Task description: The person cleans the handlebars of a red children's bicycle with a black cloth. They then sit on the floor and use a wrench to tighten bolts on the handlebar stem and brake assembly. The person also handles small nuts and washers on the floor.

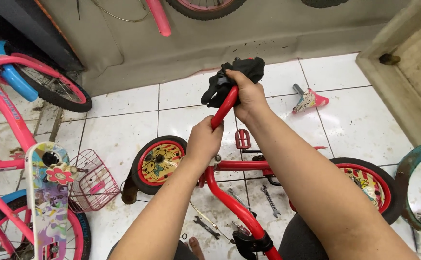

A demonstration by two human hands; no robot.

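A small red children's bicycle lies on the white tiled floor, its red handlebar [225,107] rising toward me. My left hand [203,140] is closed around the lower part of that bar. My right hand [249,94] presses a black cloth [234,72] around the bar's upper end, where the grip is hidden. The bike's front wheel [156,162] with a yellow cartoon disc is at the left, the rear wheel [369,185] at the right, and the red frame tube [234,204] runs down to the bottom edge.
A pink bicycle [8,125] with a decorated panel stands at the left, beside a pink wire basket [91,182]. A pink saddle [309,99] lies on the tiles. Wrenches [270,200] lie under the frame. A teal fender [413,183] is at the right, with a concrete step behind it.
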